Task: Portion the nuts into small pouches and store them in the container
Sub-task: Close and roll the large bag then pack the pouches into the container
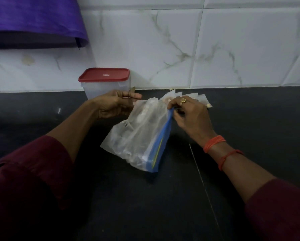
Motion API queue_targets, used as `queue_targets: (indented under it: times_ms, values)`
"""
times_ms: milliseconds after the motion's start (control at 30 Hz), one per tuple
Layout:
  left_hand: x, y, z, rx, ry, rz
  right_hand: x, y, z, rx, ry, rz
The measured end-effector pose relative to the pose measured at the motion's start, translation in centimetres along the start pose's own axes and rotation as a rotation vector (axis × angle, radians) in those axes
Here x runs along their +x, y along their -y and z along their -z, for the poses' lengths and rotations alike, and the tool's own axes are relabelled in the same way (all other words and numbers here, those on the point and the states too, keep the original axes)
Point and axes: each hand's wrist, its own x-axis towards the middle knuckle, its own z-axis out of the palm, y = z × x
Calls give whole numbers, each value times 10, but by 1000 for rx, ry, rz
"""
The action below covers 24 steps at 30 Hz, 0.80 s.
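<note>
Big clear bag [138,136] lies mid-counter, mouth toward the wall. Right hand [190,117] pinches the top end of its blue zip strip [160,143] between thumb and fingertips. Left hand [114,106] is at the bag's upper left corner, fingers straight and together; contact unclear.

Progress: a few small pouches [203,100], nuts visible inside, lie behind the right hand. Container [107,89] stands at the wall [180,49] with its red lid [104,74] on, apparently empty. Judged: storing not yet begun.

Room: dark counter [163,197] open in front and to the right; the wall is close behind.
</note>
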Motion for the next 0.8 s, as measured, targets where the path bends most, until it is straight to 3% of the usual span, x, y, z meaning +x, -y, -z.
queue_targets:
  times_ms: [200, 433, 633, 800]
  values:
    - [-6, -1, -2, 100, -78, -81, -1, -3, 0, -15, 50, -98]
    - [-9, 2, 18, 327, -371, -76, 3, -25, 12, 112, 37, -289]
    - [-14, 8, 9, 466, -422, -123, 2, -28, 16, -62, 121, -338]
    - [-50, 1, 11, 681, -371, -60, 8, -10, 24, -19, 32, -444]
